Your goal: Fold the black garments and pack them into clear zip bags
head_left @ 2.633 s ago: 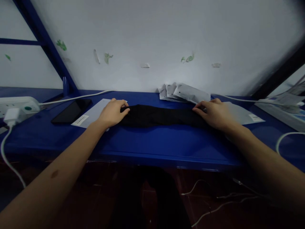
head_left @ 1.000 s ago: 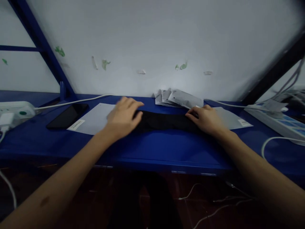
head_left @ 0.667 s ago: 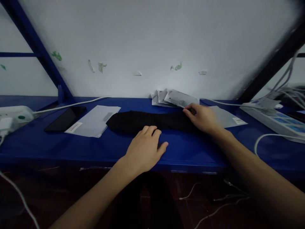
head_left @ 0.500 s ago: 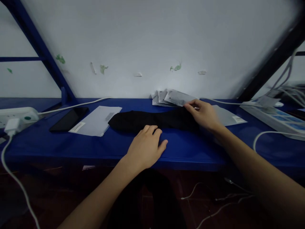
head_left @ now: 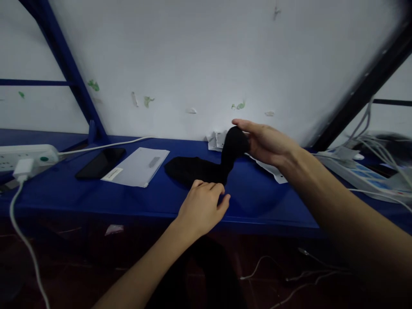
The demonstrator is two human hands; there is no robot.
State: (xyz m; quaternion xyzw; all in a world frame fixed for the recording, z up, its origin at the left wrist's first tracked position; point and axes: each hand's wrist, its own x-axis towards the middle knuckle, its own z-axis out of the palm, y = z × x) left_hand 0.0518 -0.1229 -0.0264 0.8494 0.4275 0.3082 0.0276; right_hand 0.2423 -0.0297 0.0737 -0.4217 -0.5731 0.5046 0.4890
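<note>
A long black cloth (head_left: 193, 170) lies on the blue bench (head_left: 96, 193). My right hand (head_left: 267, 143) grips its right end and holds that end up above the bench, over the rest of the cloth. My left hand (head_left: 202, 206) rests at the near edge of the cloth's middle, fingers curled down on it, pinning it to the bench.
A black phone (head_left: 99, 163) and a white flat packet (head_left: 138, 166) lie left of the cloth. Several white packets (head_left: 215, 139) sit against the wall behind it. Power strips stand at far left (head_left: 25, 155) and right (head_left: 354, 165), with white cables trailing.
My left hand went from the cloth's left end to its middle front edge. My right hand has lifted the right end off the bench and carried it leftward.
</note>
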